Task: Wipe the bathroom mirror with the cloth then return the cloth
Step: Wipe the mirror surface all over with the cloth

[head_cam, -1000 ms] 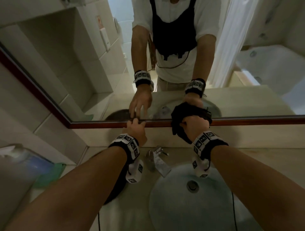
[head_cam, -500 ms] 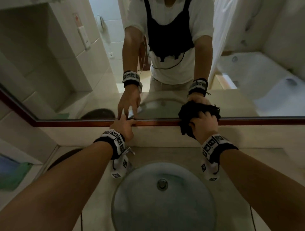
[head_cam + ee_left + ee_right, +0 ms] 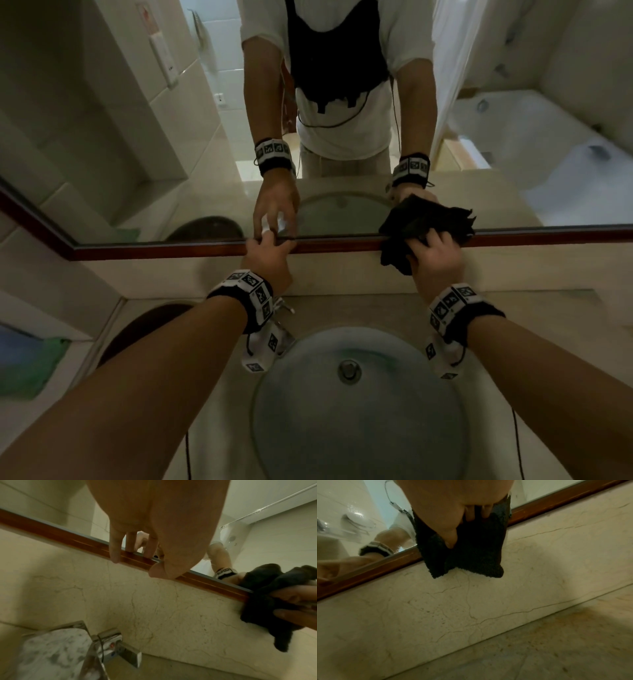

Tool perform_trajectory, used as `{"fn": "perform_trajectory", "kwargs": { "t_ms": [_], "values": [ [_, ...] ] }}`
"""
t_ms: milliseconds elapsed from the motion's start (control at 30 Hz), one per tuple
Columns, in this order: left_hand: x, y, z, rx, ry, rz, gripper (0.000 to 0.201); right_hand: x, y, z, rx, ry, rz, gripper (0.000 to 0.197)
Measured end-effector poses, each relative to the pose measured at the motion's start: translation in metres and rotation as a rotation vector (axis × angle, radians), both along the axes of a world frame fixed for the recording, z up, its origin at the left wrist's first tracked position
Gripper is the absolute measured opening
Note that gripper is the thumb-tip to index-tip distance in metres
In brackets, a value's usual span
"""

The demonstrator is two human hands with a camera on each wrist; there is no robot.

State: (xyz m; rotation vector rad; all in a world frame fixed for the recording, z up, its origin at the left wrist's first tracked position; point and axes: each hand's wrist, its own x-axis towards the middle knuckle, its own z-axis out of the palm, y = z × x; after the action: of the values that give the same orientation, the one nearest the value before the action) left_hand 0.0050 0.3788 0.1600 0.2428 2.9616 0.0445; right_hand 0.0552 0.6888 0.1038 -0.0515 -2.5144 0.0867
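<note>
The bathroom mirror (image 3: 144, 144) has a brown wooden frame (image 3: 171, 251) along its lower edge. My right hand (image 3: 433, 246) grips a black cloth (image 3: 394, 255) and presses it on the mirror's bottom edge, over the frame. In the right wrist view the cloth (image 3: 471, 550) hangs down past the frame (image 3: 556, 504) onto the marble wall, with my right hand's (image 3: 464, 526) thumb and fingers on it. My left hand (image 3: 270, 241) is empty, its fingertips on the frame left of the cloth. The left wrist view shows this hand (image 3: 137, 561) and the cloth (image 3: 267, 601).
Below my arms lies a round glass basin (image 3: 356, 428) with a drain. A chrome faucet (image 3: 281, 318) stands under my left wrist, also in the left wrist view as faucet (image 3: 109, 649). A dark round object (image 3: 144, 329) and a green cloth (image 3: 30, 366) are at the left.
My right hand has slid the cloth to the right along the mirror's bottom edge. The left hand stays on the frame. My view has shifted right, over the basin.
</note>
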Motion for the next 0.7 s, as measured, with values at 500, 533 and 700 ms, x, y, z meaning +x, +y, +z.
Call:
{"fn": "perform_trajectory", "kwargs": {
  "t_ms": [500, 533, 700],
  "values": [
    [-0.003, -0.005, 0.0, -0.031, -0.01, -0.05, 0.07, -0.023, -0.098, 0.033, -0.074, -0.464, 0.005, 0.037],
    [-0.003, -0.005, -0.001, -0.027, -0.007, -0.051, 0.07, -0.023, -0.098, 0.033, -0.074, -0.456, 0.013, 0.035],
    [-0.004, -0.006, -0.002, 0.002, -0.016, -0.035, 0.07, -0.022, -0.087, 0.038, -0.002, -0.483, 0.051, 0.035]
  ]
}}
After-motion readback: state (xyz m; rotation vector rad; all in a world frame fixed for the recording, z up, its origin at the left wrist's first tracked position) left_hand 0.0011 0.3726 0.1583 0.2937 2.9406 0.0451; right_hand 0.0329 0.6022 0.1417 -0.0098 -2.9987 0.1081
